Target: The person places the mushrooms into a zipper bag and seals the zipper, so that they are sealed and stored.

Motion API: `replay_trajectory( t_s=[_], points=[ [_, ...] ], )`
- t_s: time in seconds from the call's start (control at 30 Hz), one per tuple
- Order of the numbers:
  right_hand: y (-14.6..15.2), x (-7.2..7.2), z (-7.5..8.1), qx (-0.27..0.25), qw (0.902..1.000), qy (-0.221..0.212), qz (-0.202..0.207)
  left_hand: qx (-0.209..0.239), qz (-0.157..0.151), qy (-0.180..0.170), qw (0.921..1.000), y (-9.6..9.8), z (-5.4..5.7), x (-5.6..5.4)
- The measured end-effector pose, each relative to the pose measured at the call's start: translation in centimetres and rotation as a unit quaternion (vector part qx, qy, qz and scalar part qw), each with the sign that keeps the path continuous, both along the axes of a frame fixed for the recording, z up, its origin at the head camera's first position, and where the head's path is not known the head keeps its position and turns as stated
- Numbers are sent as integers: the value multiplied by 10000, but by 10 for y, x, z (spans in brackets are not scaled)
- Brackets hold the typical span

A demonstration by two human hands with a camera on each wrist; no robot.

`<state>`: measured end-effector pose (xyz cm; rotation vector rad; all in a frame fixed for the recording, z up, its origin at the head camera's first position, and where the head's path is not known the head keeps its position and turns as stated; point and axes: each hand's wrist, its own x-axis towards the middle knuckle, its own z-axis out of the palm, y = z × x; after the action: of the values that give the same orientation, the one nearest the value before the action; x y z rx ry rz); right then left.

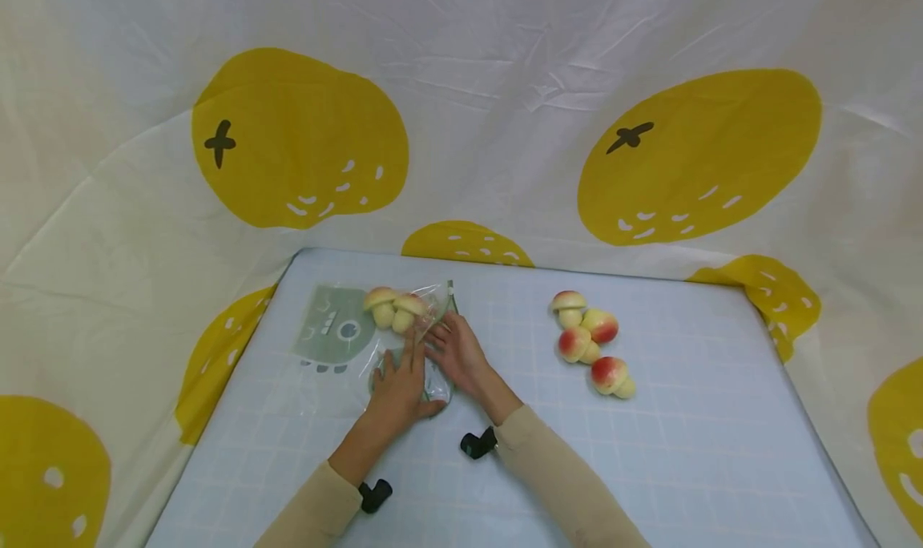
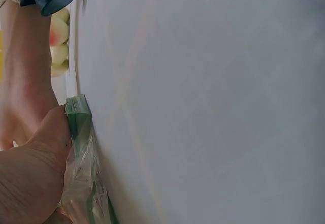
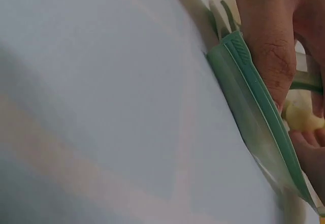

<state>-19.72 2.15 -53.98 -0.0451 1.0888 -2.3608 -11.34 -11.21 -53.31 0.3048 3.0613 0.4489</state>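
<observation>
Down at the fingers first: those of the left hand [image 1: 399, 388] lie straight and close together, flat on a clear zip bag [image 1: 375, 336], index fingertip reaching toward the two toy mushrooms inside [image 1: 395, 308]. The right hand [image 1: 456, 349] lies just beside it, touching it, fingers stretched along the bag's green zip edge [image 1: 449, 300]; whether they pinch the edge or only press it, I cannot tell from the head view. The right wrist view shows a finger [image 3: 269, 46] against the ribbed green zip strip [image 3: 254, 102], a pale mushroom piece visible past it. The left wrist view shows the heel of the left hand [image 2: 35, 173] bearing on crumpled plastic with the green strip [image 2: 78, 117] at its edge.

The bag lies flat on the desk [image 1: 692, 468], left of centre, printed with a grey-green cartoon figure [image 1: 335, 328]. Both mushrooms sit in the bag's upper part, touching each other, caps pale with a pink blush.

Well apart to the right, four loose mushrooms [image 1: 591, 344] lie clustered on the desk, redder in the cap, some touching.

Both forearms wear beige sleeves [image 1: 555, 476], each with a black wrist mount [image 1: 477, 444].

The desk top is pale blue with a faint white grid. Behind and around it hangs a white cloth [image 1: 505, 91] printed with large yellow fruits.
</observation>
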Motion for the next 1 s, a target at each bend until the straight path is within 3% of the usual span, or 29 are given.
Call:
replay_trajectory(
  t_s=[0.3,0.63,1.0],
  points=[
    [-6,-9,0,-367,9989,53,282,-42,-102,-30,9999,0,-1,0],
    [-16,-16,-4,-925,9937,-239,590,-15,-178,-1,9998,-2,-3,-1],
    [5,-7,-3,-819,9952,-494,205,42,-147,-242,9996,-3,-2,-3]
  ],
)
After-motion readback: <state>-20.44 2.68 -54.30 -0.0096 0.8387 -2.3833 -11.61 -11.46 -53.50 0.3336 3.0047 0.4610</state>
